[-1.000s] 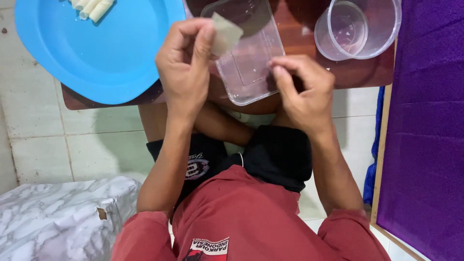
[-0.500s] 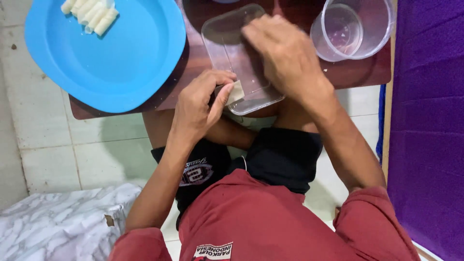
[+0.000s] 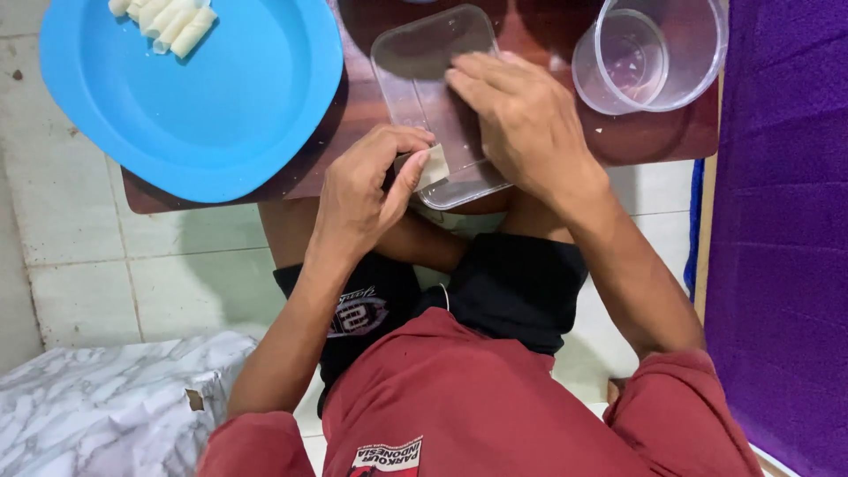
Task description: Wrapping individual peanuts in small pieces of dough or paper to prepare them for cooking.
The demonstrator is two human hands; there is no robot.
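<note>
1. The left hand [image 3: 367, 190] sits at the centre of the frame, thumb and fingers pinched narrow on a small pale wrapper sheet [image 3: 433, 165] – a thin, off-white square held at the near left corner of the clear rectangular tray [image 3: 415, 57].
2. The right hand [image 3: 530, 124] lies flat, palm down, over the right half of the tray, in the upper middle of the frame; its fingers are spread and pressed down rather than curled, so it grips nothing that can be seen – whether anything lies beneath the palm cannot be told.
3. Half a second ago the right hand was already across the tray and the left was low beside it; a second ago both hands were raised, the left holding the sheet up above the tray. So the sheet has come down from the air to the tray's near edge, and the right hand has moved from the tray's side onto it.
4. That change suggests the sheet is being laid down or peeled flat against the tray, with the right hand steadying it.
5. At the upper left a blue plate [image 3: 221, 97] holds a few pale rolled pieces [image 3: 163, 22]; at the upper right stands a clear round container [image 3: 654, 53], well apart from both hands, on the dark wooden table [image 3: 671, 137].
</note>
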